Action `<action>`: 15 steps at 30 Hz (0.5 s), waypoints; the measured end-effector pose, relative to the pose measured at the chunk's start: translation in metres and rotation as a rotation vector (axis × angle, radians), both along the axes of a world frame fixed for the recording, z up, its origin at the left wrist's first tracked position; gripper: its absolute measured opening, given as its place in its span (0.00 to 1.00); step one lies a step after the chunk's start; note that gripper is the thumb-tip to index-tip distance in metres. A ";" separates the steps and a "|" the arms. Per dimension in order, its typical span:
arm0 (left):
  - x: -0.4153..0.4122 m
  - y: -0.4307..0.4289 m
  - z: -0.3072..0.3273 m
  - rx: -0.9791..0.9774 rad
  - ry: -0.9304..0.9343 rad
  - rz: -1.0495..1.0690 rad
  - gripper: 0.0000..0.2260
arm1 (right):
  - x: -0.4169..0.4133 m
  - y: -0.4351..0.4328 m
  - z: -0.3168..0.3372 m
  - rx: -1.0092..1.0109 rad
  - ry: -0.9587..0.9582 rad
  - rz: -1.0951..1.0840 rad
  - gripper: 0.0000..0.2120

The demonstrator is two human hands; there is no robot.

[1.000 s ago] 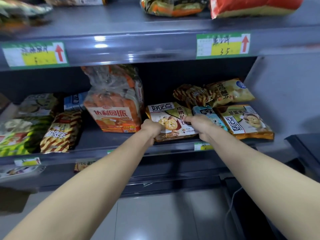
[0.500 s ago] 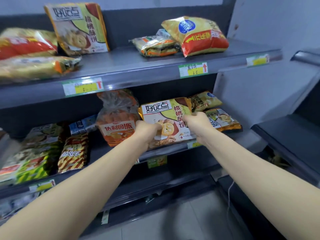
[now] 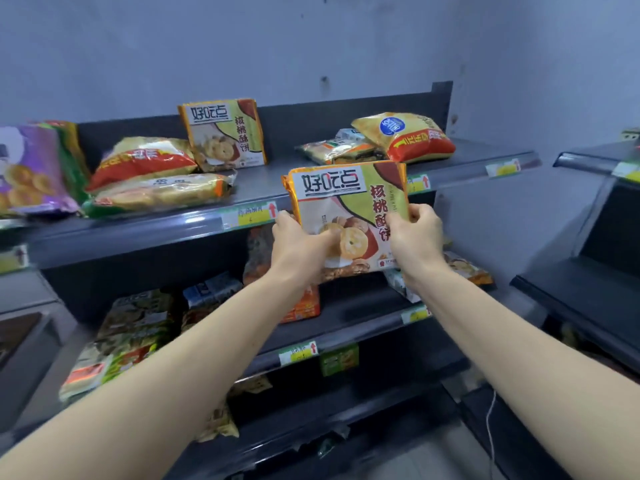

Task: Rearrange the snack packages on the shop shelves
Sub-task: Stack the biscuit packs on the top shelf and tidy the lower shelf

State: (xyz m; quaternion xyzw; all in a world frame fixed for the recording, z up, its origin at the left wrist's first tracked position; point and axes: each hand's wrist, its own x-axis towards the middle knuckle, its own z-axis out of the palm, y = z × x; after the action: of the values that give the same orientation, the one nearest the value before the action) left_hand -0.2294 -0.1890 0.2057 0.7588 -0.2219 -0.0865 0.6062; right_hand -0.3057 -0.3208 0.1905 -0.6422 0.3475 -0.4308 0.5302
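orange-edged green-and-white biscuit packet [image 3: 346, 209], purple bag [image 3: 27, 171], dark grey shelf [image 3: 138, 233]

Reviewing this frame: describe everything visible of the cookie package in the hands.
The cookie package is a flat, glossy plastic bag with orange-gold edges, a white panel of dark characters on top, red characters down a green band, and pictured ring-shaped cookies. It is upright, slightly tilted, facing the camera, in the air before the edge of the top shelf. The left hand grips its lower left; the right hand grips its right edge.
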 end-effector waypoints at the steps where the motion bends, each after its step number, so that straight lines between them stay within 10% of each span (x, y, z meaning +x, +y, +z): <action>1: 0.003 0.006 0.009 -0.024 -0.025 0.003 0.27 | 0.005 0.005 0.009 -0.015 -0.032 0.005 0.10; 15: 0.118 0.025 0.114 -0.065 -0.225 0.184 0.13 | 0.147 0.004 0.108 -0.258 -0.179 0.247 0.12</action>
State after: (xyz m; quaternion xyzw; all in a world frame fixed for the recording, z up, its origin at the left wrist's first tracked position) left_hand -0.1115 -0.1636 0.3200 0.7608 -0.2207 0.0623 0.6071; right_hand -0.1582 -0.3170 0.2989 -0.7018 0.1596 -0.4587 0.5211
